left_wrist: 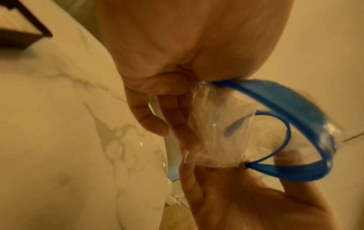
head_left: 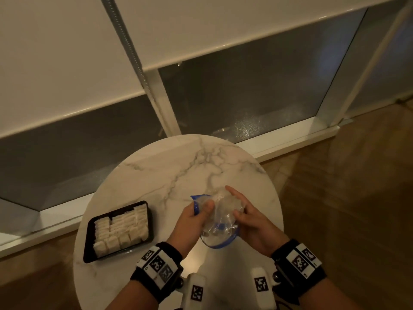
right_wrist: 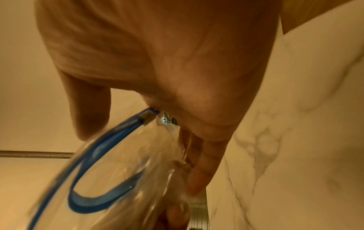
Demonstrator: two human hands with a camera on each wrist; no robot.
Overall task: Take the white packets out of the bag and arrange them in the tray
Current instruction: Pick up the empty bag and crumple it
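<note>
A clear plastic bag (head_left: pixel 220 217) with a blue zip strip is crumpled between both hands above the round marble table (head_left: pixel 169 166). My left hand (head_left: pixel 197 214) grips its left side, thumb on top. My right hand (head_left: pixel 242 211) holds the right side, thumb pressed in and fingers stretched along the bag. No packets are visible inside the bag (left_wrist: pixel 214 133); the blue rim (right_wrist: pixel 94 168) loops open towards the wrists. A black tray (head_left: pixel 89 238) at the table's left holds several rows of white packets (head_left: pixel 121 227).
The table is small and round, with its edge close to the tray on the left. A window with white frames and a lowered blind (head_left: pixel 67 63) stands behind it. Wooden floor (head_left: pixel 357 198) lies to the right.
</note>
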